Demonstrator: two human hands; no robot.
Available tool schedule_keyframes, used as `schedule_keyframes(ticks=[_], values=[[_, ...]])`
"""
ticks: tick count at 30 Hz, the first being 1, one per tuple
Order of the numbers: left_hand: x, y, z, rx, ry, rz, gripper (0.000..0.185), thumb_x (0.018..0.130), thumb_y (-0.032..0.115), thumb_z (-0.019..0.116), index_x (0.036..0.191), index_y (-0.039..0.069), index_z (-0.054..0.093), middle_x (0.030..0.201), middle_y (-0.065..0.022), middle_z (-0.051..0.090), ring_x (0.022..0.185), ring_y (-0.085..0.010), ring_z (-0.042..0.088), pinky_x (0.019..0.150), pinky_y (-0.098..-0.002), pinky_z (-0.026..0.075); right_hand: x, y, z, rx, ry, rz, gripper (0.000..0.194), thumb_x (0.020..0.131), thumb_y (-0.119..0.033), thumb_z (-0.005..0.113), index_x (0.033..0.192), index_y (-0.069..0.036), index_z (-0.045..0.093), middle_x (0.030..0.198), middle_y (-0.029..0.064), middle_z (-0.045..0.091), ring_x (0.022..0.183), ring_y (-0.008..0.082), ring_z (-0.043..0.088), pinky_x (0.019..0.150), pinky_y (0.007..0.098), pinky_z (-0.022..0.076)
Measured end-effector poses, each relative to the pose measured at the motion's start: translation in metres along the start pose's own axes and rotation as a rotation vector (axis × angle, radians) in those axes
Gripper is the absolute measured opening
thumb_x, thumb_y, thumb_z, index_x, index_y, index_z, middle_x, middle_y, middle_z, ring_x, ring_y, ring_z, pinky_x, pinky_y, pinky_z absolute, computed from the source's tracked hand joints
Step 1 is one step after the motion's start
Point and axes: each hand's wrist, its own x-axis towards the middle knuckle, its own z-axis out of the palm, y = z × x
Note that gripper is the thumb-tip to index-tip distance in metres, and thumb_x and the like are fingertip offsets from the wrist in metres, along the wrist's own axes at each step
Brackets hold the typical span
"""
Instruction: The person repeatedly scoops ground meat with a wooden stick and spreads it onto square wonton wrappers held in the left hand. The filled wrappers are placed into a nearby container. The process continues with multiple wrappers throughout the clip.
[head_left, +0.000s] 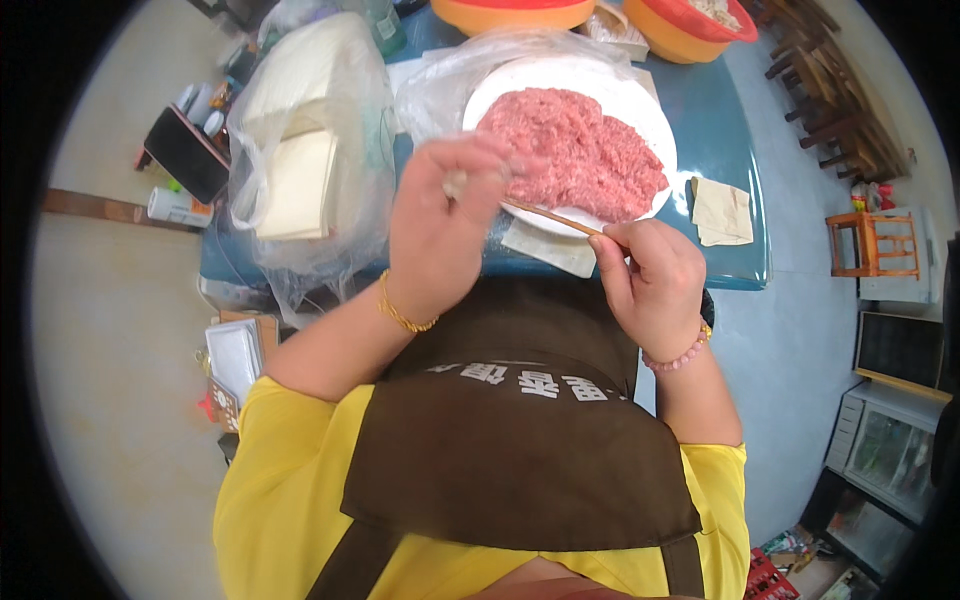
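Observation:
My right hand (656, 277) grips a thin wooden stick (559, 218) between thumb and forefinger. The stick reaches left across the near rim of a white plate (495, 82) heaped with pink minced meat (562, 150). Blurred by motion, my left hand (446, 217) is raised by the plate's left side, its fingers curled around a small pale lump (454, 184) that is mostly hidden. The stick's far end is lost behind that hand. To the left, a stack of pale square sheets (296, 184), like dough wrappers, lies in a clear plastic bag (360, 202).
On the blue-topped table (712, 112) a folded tan cloth or paper (721, 211) lies right of the plate. A pale flat sheet (551, 247) shows under the plate's near edge. Orange and red basins (517, 16) stand behind. At left are a smartphone (186, 154) and a white bottle (178, 208).

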Motion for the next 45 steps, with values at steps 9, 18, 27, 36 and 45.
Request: schedule_keyframes(ticks=[9,18,27,36,45], values=[[0.056,0.046,-0.051,0.026,0.019,-0.517,0.017,0.096,0.009,0.052,0.112,0.002,0.054,0.095,-0.0056,0.055,0.071,-0.0099,0.047,0.072,-0.0285,0.046,-0.027,0.071,-0.010,0.265,-0.129,0.123,0.006,0.081,-0.004,0.069,0.081,0.000,0.064,0.067,0.0089,0.059,0.059,0.0197,0.056,0.054,0.0288,0.0427],[0.244,0.005,-0.037,0.025,0.037,-0.350,0.028,0.099,0.021,0.044,0.108,-0.001,0.060,0.098,-0.0095,0.063,0.089,-0.0195,0.060,0.080,-0.0325,0.052,-0.051,0.099,0.006,0.426,0.081,0.249,0.005,0.081,-0.005,0.068,0.081,0.000,0.065,0.071,0.0082,0.061,0.060,0.0176,0.057,0.056,0.0273,0.0437],[0.148,0.077,-0.088,1.053,-0.594,0.039,0.012,0.091,0.013,0.060,0.092,0.001,0.061,0.080,-0.0050,0.059,0.078,-0.0187,0.058,0.074,-0.0321,0.047,-0.054,0.105,0.003,0.430,0.031,0.231,0.006,0.084,-0.004,0.065,0.086,0.002,0.064,0.076,0.0087,0.061,0.066,0.0169,0.056,0.061,0.0272,0.0441],[0.021,0.106,-0.140,1.536,-0.563,0.065,0.016,0.074,0.005,0.069,0.084,0.004,0.057,0.083,-0.0114,0.057,0.083,-0.0320,0.056,0.074,-0.0407,0.047,-0.057,0.101,0.004,0.522,-0.013,0.369,0.012,0.090,-0.010,0.063,0.089,0.002,0.060,0.079,0.0038,0.057,0.072,0.0113,0.051,0.066,0.0244,0.0415],[0.020,0.100,-0.166,1.326,-0.393,-0.077,0.005,0.079,0.006,0.064,0.082,0.004,0.062,0.084,-0.0100,0.061,0.084,-0.0294,0.057,0.076,-0.0363,0.046,-0.053,0.093,0.008,0.460,0.010,0.359,0.010,0.090,-0.009,0.062,0.089,0.001,0.060,0.075,0.0027,0.056,0.067,0.0096,0.050,0.061,0.0229,0.0409]])
